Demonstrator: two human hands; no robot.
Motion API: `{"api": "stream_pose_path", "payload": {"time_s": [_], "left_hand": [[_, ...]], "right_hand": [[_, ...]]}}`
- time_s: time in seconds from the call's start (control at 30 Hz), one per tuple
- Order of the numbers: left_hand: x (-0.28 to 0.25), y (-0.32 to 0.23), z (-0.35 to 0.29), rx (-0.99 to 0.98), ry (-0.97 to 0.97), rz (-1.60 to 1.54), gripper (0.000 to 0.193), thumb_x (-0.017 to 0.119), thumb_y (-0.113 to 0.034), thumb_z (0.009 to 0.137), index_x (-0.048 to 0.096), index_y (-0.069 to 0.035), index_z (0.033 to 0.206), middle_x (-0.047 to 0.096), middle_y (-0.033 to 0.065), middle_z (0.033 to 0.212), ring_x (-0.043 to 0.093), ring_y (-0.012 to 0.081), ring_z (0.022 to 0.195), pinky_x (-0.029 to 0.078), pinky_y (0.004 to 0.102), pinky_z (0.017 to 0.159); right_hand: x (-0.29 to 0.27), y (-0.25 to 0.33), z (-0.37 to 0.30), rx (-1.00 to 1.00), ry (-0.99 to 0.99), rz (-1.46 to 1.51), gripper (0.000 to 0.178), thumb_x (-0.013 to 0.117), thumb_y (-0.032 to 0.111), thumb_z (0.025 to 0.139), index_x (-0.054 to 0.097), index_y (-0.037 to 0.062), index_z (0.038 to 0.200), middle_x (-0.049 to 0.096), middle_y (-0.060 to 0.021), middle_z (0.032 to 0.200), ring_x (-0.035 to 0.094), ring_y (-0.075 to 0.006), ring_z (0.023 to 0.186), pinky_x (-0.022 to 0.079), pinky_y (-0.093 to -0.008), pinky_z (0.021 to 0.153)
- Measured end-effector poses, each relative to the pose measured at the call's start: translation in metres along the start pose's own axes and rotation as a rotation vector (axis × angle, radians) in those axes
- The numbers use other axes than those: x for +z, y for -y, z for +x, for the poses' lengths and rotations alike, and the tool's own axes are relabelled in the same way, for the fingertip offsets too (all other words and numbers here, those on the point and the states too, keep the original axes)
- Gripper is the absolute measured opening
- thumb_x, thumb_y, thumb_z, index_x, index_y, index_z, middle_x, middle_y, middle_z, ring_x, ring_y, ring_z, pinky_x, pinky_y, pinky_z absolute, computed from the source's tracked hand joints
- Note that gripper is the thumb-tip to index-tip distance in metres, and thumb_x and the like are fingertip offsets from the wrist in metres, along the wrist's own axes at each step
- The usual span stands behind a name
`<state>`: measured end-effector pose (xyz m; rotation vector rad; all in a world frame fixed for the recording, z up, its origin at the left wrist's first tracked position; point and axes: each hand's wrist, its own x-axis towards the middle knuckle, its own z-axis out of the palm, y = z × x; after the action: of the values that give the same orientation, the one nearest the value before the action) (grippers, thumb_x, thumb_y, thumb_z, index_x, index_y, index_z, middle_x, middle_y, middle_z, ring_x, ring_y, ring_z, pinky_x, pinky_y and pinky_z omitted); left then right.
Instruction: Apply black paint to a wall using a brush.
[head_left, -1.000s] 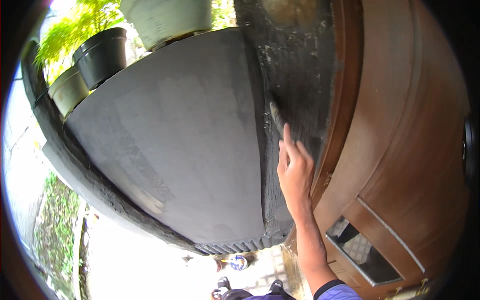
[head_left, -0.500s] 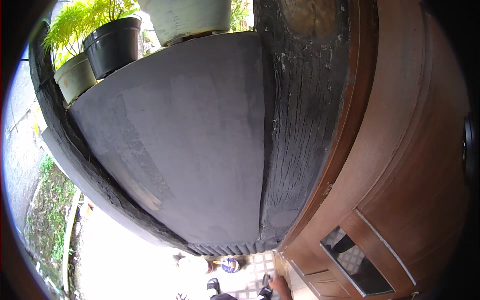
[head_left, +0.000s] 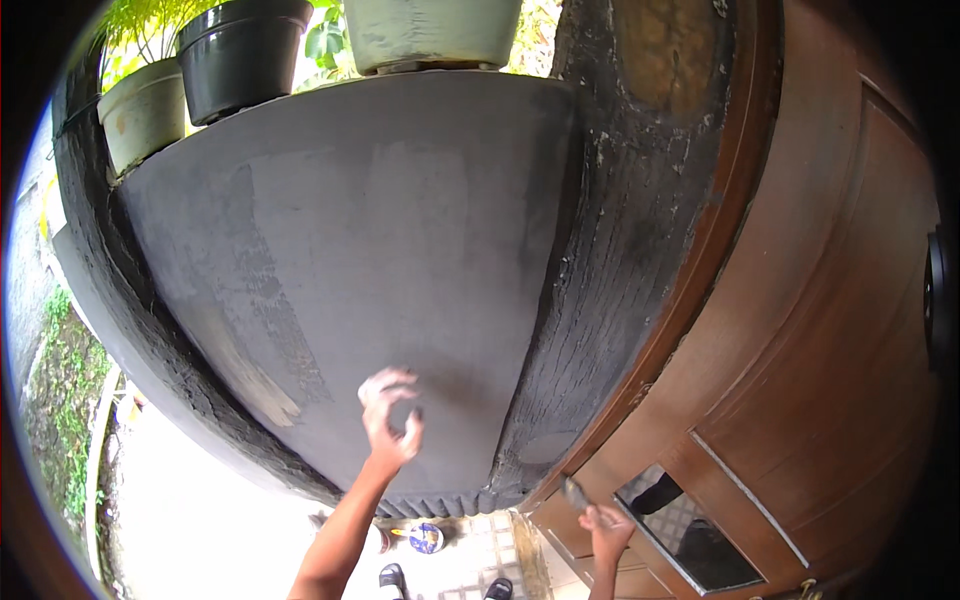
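My left hand (head_left: pixel 388 418) is raised in front of the grey-painted wall panel (head_left: pixel 400 260), close to its lower part. Its fingers are bent but apart from the thumb, with nothing visible between them. Lower right, my right hand (head_left: pixel 606 525) is closed around a small grey brush-like tool (head_left: pixel 575 492), whose end points up and left. That hand is beside the brown wooden door (head_left: pixel 790 380); the tool's handle is hidden in my fingers. On the wall panel, a paler, patchy streak (head_left: pixel 250 375) shows at the lower left.
Flowerpots, one black (head_left: pixel 243 60) and one large and whitish (head_left: pixel 430 35), stand on the wall's top. A dark bark-textured post (head_left: pixel 620 270) adjoins the door frame. On the tiled floor are a blue-and-white tub (head_left: pixel 427 538) with a yellow-handled item across it and my sandalled feet (head_left: pixel 393 578).
My left hand has come into view and risen before the wall. My right hand has moved up and right with the grey tool. The view has shifted slightly.
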<state>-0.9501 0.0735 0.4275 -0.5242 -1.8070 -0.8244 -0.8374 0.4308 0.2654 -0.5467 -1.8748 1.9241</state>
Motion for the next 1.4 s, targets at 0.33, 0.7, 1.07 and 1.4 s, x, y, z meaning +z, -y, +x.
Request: {"api": "stream_pose_path", "payload": {"time_s": [0.33, 0.7, 1.07, 1.4], "left_hand": [[0.072, 0.056, 0.056, 0.433, -0.465, 0.259, 0.029, 0.059, -0.02, 0.062, 0.057, -0.026, 0.091, 0.054, 0.0031, 0.109, 0.055, 0.0245, 0.105, 0.038, 0.0336, 0.081], [0.069, 0.052, 0.06, 0.361, -0.204, 0.396, 0.025, 0.055, -0.017, 0.068, 0.06, -0.02, 0.092, 0.06, 0.0034, 0.115, 0.055, 0.0254, 0.11, 0.038, 0.0336, 0.087], [0.065, 0.048, 0.06, 0.341, -0.16, 0.512, 0.023, 0.054, -0.021, 0.07, 0.06, -0.022, 0.092, 0.059, -0.001, 0.117, 0.053, 0.0223, 0.113, 0.038, 0.0329, 0.088], [0.062, 0.051, 0.057, 0.31, -0.144, 0.491, 0.02, 0.057, -0.022, 0.069, 0.06, -0.023, 0.089, 0.059, -0.0029, 0.116, 0.053, 0.0205, 0.112, 0.038, 0.0328, 0.087]], "right_hand": [[0.073, 0.208, 0.02, -1.133, -0.621, -0.397, 0.012, 0.069, -0.004, 0.075, 0.064, -0.0056, 0.086, 0.061, -0.0118, 0.081, 0.06, -0.0198, 0.071, 0.051, -0.0305, 0.062], [0.162, 0.33, 0.069, -1.547, -0.74, -0.155, 0.024, 0.077, 0.0, 0.07, 0.065, -0.0015, 0.09, 0.066, -0.0102, 0.082, 0.063, -0.0196, 0.071, 0.052, -0.0294, 0.065], [0.206, 0.412, 0.077, -1.26, -0.304, 0.267, 0.012, 0.073, 0.004, 0.076, 0.066, -0.0042, 0.081, 0.067, -0.0062, 0.078, 0.061, -0.0105, 0.061, 0.048, -0.0214, 0.056], [0.184, 0.279, 0.102, -0.851, -0.139, 0.171, 0.011, 0.063, 0.008, 0.084, 0.06, -0.0022, 0.082, 0.059, -0.0058, 0.06, 0.052, -0.0079, 0.047, 0.042, -0.0219, 0.042]]}}
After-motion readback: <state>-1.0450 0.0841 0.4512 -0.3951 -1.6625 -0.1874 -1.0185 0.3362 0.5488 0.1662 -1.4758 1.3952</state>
